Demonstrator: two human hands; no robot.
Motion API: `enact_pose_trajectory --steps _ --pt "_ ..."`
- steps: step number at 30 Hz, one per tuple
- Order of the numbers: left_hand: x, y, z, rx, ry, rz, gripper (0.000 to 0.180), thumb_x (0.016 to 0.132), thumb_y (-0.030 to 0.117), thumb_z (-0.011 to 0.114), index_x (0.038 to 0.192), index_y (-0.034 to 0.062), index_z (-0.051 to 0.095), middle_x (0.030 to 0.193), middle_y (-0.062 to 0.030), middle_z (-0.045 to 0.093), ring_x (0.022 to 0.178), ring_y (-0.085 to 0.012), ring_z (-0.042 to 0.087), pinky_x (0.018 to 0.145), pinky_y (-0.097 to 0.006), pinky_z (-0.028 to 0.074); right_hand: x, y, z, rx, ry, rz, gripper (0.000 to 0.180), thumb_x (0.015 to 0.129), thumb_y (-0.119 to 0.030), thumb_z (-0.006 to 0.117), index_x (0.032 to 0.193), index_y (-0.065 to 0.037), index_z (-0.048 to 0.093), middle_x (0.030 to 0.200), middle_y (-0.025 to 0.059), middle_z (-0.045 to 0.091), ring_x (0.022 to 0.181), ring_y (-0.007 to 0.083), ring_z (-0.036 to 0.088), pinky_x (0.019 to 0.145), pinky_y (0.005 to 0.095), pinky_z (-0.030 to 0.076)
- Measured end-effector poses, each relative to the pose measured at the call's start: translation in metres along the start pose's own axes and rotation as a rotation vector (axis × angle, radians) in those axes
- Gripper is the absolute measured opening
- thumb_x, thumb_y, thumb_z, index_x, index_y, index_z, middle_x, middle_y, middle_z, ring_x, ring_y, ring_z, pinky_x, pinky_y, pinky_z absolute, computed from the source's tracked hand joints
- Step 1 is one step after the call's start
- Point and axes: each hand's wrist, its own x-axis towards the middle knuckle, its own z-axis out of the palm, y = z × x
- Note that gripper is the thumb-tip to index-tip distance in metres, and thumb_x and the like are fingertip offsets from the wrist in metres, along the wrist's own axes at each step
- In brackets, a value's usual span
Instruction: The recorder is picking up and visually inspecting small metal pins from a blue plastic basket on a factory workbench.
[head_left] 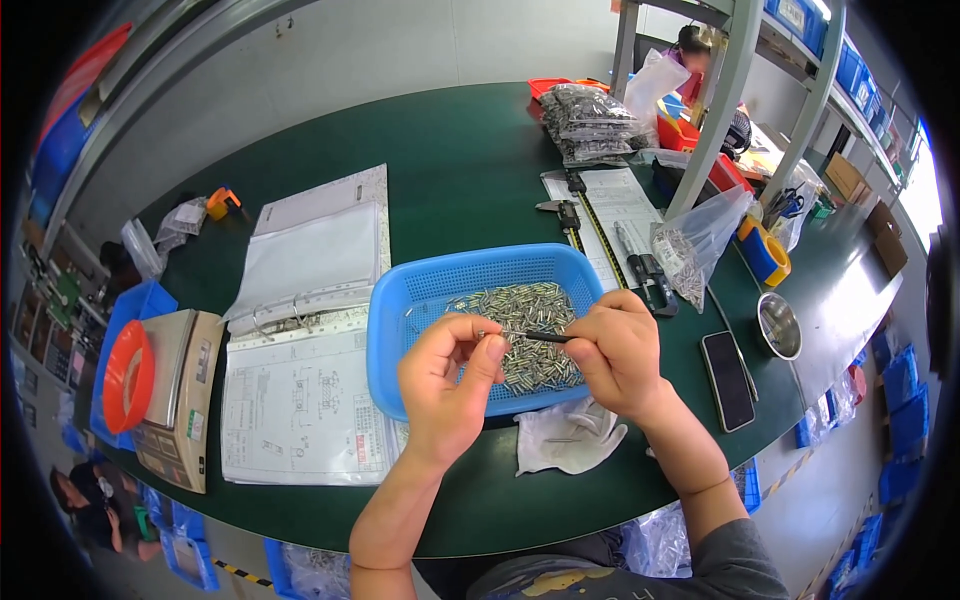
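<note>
My left hand [445, 385] is closed in a pinch above a blue perforated plastic basket [388, 335]. Between its thumb and forefinger is a small silvery metal part [507, 335], partly hidden by the fingertips. My right hand [622, 352] grips a thin black rod-shaped tool [548, 338], whose tip points left and meets or nearly meets the metal part; I cannot tell whether it goes inside. Below both hands, the basket holds a heap of small cylindrical metal parts [540, 378]. A white glove [570, 437] lies against the basket's near side, with a thin metal pin on it.
To the left are an open binder of drawings [300, 410] and a scale [180, 400] with an orange dish [129, 377]. Calipers [569, 222], a phone [727, 380], a metal bowl [778, 326] and bagged parts [590, 122] lie right. Another person [690, 55] sits beyond the shelf.
</note>
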Motion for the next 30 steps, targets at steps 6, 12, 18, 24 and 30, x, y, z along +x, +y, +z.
enact_pose_trajectory --steps 6,12,18,24,30 --pt "0.001 0.000 0.002 0.020 0.007 0.026 0.009 0.082 0.003 0.058 0.089 -0.0032 0.056 0.079 -0.0046 0.054 0.060 -0.0071 0.051 0.055 -0.018 0.041 0.000 -0.005 -0.001 0.063 -0.050 0.215 0.009 0.072 -0.010 0.065 0.076 -0.008 0.058 0.058 0.0004 0.053 0.049 0.0177 0.050 0.058 0.0300 0.038" --pt "0.000 -0.004 0.002 0.179 0.044 0.087 0.006 0.079 0.002 0.060 0.083 -0.0022 0.058 0.074 -0.0044 0.055 0.060 -0.0078 0.051 0.055 -0.020 0.041 -0.004 0.001 0.003 0.079 -0.102 0.145 0.012 0.073 -0.012 0.064 0.081 -0.008 0.056 0.059 0.0008 0.054 0.050 0.0184 0.048 0.059 0.0304 0.038" --pt "-0.003 -0.002 0.005 0.250 0.020 0.157 0.007 0.077 0.002 0.061 0.082 -0.0009 0.059 0.075 -0.0055 0.057 0.060 -0.0090 0.051 0.055 -0.020 0.041 -0.008 -0.003 0.001 0.069 -0.130 0.133 0.007 0.076 -0.011 0.061 0.079 -0.007 0.056 0.061 0.0018 0.055 0.053 0.0202 0.049 0.060 0.0320 0.038" --pt "-0.003 -0.004 0.000 0.298 0.007 0.163 0.006 0.077 0.002 0.061 0.082 -0.0009 0.059 0.075 -0.0067 0.057 0.063 -0.0112 0.054 0.056 -0.022 0.044 -0.007 -0.003 0.005 0.120 -0.173 0.210 0.004 0.079 -0.008 0.057 0.076 -0.006 0.057 0.072 0.0062 0.060 0.062 0.0217 0.054 0.062 0.0329 0.040" --pt "0.005 -0.006 0.012 0.312 -0.029 0.247 0.006 0.076 0.001 0.059 0.081 0.0002 0.058 0.073 -0.0076 0.056 0.060 -0.0151 0.055 0.054 -0.024 0.044 -0.010 -0.002 0.006 0.470 -0.093 0.292 0.026 0.072 0.010 0.059 0.089 -0.002 0.043 0.077 0.0067 0.047 0.067 0.0133 0.045 0.062 0.0236 0.039"
